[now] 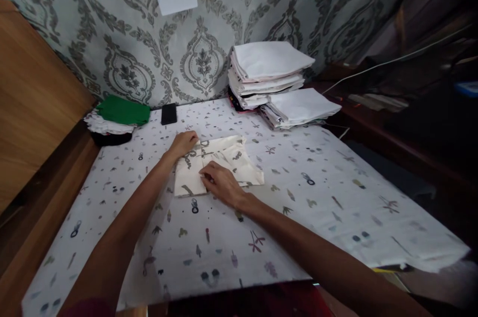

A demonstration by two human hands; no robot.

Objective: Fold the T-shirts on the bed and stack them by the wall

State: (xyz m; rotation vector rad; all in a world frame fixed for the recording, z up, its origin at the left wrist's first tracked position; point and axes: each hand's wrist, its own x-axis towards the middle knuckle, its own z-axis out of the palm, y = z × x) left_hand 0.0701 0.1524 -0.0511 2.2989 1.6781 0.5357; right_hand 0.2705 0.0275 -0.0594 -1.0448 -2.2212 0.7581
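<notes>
A cream garment with dark lettering lies on the patterned tablecloth, its left part folded over and its right part tapering towards a narrower flap. My left hand has its fingers closed at the garment's upper left edge. Lower down, my right hand pinches the edge of the folded part near the middle. The palm and wrist of that hand cover some of the garment's lower edge. Both sets of fingertips touch the fabric.
Two stacks of folded white cloth stand at the back right. A black phone lies at the back, beside a pile topped with green cloth. Wooden furniture borders the left, and a patterned curtain hangs behind.
</notes>
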